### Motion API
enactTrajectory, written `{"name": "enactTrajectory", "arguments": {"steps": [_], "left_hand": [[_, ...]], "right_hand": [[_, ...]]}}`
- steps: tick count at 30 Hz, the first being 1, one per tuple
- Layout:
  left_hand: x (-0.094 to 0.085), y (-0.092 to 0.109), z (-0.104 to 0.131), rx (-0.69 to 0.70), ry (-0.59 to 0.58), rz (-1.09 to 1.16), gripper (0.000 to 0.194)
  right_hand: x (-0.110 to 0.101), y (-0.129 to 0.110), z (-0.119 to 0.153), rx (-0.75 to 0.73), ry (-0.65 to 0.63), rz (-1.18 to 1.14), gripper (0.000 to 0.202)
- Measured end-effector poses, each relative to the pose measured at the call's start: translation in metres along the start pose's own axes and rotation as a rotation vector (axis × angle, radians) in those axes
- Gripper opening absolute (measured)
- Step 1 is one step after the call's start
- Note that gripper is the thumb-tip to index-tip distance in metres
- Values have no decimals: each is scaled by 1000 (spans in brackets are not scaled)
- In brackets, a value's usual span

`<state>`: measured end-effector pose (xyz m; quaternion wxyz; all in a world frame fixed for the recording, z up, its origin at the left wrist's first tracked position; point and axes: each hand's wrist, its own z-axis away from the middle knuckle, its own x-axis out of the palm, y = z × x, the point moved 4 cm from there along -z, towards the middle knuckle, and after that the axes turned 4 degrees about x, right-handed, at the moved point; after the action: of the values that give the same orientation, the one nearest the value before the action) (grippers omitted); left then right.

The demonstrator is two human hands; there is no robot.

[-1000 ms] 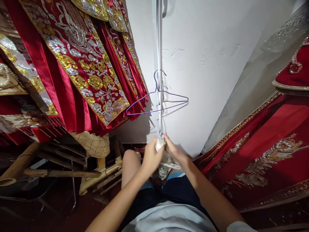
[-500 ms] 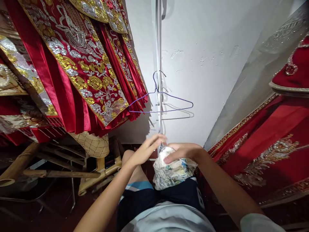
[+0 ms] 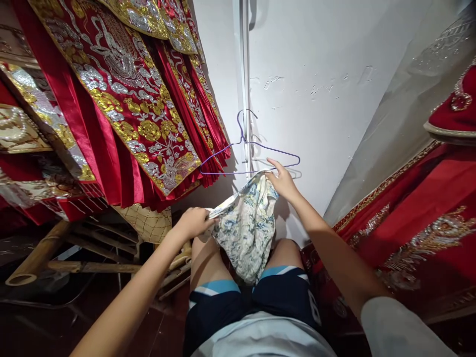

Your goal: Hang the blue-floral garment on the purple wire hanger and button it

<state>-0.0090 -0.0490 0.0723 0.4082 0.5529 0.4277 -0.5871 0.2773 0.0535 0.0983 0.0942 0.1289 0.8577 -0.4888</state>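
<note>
A thin white garment (image 3: 245,225) with a blue, green and yellow floral print hangs stretched between my hands above my lap. I cannot tell its exact kind. My left hand (image 3: 194,221) is closed round the left end of its upper edge, lower than the right. My right hand (image 3: 283,184) pinches the other end of that edge, one finger pointing out. Just behind the garment and the right fingertips, a purple wire hanger (image 3: 273,148) hangs bare from a white upright pole (image 3: 245,64).
Red pleated clothes (image 3: 148,124) with gold and silver sequins hang on the left. Below them stands bamboo furniture (image 3: 100,267). A white wall (image 3: 308,54) is straight ahead. More red embroidered cloth (image 3: 420,213) hangs along the right, near my right arm.
The garment was bunched up near my lap and is now spread out between my hands. My left hand moved left; my right hand went up towards the hanger.
</note>
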Motion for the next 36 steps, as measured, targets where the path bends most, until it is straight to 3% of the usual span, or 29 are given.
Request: {"name": "enactTrajectory", "arguments": {"steps": [4,10,14,18,21,23,25,27,29,31,33,36], "left_hand": [[-22,-18,-4,-19,175,-11,42],[-44,-42,-21,-32,451,176,28],[-67,-29,-40,25,579,176,13],[-90,-5,-52,174,732,281,16],[-98,-9,-58,88,878,502,4],[-99,-18,-62,43,966,639,22],[-98,-26,-67,30,984,687,28],[-95,-30,-71,12,959,671,27],[-93,-27,-71,10,958,653,27],[-93,-20,-70,35,950,627,27],[-94,-12,-70,71,924,580,27],[-101,-12,-69,65,959,482,24]], "right_hand": [[16,23,-22,51,-124,71,29],[-14,8,-1,41,-71,154,42],[-27,-6,13,60,-75,201,39],[-19,-14,25,30,-211,206,40],[-14,-24,40,-39,-309,193,30],[-17,-30,49,-72,-320,237,26],[-27,-32,54,-73,-244,280,53],[-43,-29,49,-56,-78,275,77],[-63,-21,37,-28,126,269,85],[-82,-15,20,6,261,319,77],[-98,-12,2,53,242,354,51],[-115,-19,-14,144,-80,225,21]]}}
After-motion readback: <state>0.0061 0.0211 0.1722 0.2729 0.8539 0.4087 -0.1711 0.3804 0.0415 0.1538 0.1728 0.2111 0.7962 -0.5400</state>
